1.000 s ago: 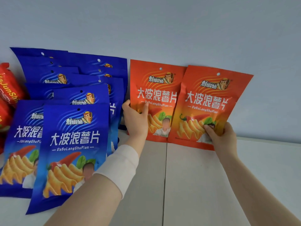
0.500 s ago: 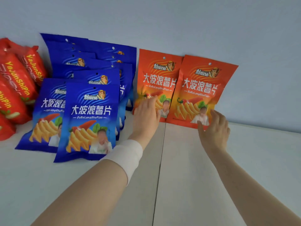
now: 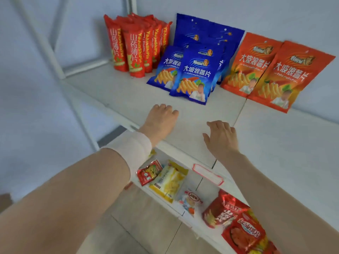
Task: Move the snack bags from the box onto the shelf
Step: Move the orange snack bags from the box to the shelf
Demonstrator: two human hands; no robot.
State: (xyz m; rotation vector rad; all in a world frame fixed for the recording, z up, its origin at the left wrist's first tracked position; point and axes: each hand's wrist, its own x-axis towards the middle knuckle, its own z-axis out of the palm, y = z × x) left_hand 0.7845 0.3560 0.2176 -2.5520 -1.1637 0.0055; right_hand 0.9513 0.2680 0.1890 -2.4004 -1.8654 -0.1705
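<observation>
White shelf (image 3: 117, 88): orange snack bags (image 3: 275, 72) lean at back wall, well beyond left hand (image 3: 161, 121) and right hand (image 3: 220, 136), both empty, fingers loose.

- Your hands face bare white shelf (image 3: 128, 92) at 12 o'clock.
- Blue bags (image 3: 194, 76) block 12 o'clock; orange bags (image 3: 266, 70) close off 1 o'clock.
- Red packs (image 3: 135, 44) wall 11 o'clock.
- Open shelf runs toward 3 o'clock.

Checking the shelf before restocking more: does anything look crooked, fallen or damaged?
Nothing stands out. The red bags, blue bags and orange bags stand upright in tidy groups against the wall, none torn or toppled. Both hands are empty.
</observation>
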